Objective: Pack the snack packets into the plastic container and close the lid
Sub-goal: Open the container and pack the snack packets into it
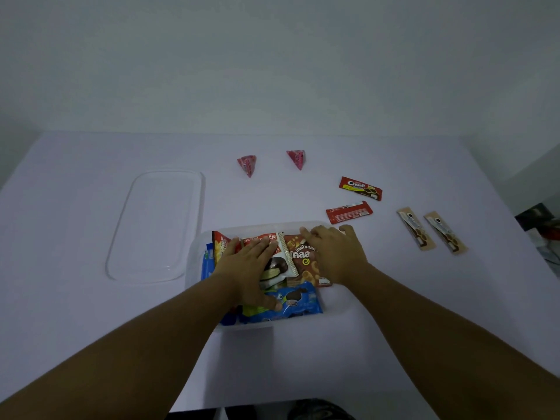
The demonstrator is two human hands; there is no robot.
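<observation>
On the pale table (91,328) against a bare white wall (272,56), left to right: lid (156,225) lying flat, container (339,301) where left hand (245,268) and right hand (336,256) press flat-fingered on the packed packets (306,262), gripping nothing, loose packets (348,212) beyond.

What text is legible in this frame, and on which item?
"Pie" on the red pie packet under the left hand, the word before it covered.
Thai lettering on the brown packet beside the right hand, cut off, not readable for certain.
"Cream-O", roughly, on the upper red bar.
Too small or blurred: lower red bar, blue cookie packet, two beige sticks, two pink triangles.
</observation>
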